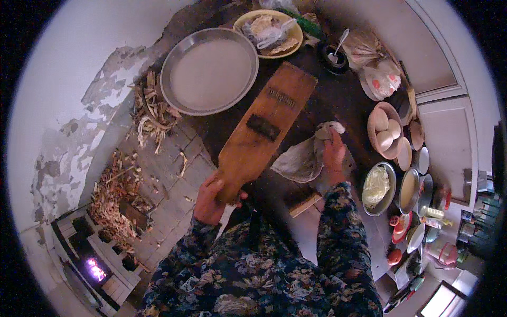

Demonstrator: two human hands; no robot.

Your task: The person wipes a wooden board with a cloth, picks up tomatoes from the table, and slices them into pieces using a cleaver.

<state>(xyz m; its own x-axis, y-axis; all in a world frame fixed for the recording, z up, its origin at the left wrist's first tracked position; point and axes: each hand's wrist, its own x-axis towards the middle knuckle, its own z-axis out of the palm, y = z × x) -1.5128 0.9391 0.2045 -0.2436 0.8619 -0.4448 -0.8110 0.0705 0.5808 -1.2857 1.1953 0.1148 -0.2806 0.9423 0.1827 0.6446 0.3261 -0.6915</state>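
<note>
My left hand grips the narrow lower end of a long wooden board with a handle. The board slants up and to the right, and bears dark lettering and a dark rectangular patch across its face. To the right of it, my right hand holds a bunched pale cloth, whose lower part hangs in a fold near the board's edge. Beyond the board's left edge is a wide round metal pan with a pale, flat content. My right fingertips are partly hidden in the cloth.
A yellow bowl with flatbread and plastic bags stands at the back. On the right are a clay bowl with eggs and a metal bowl of shredded vegetable. At lower left, fire burns in a brick hearth beside wood chips.
</note>
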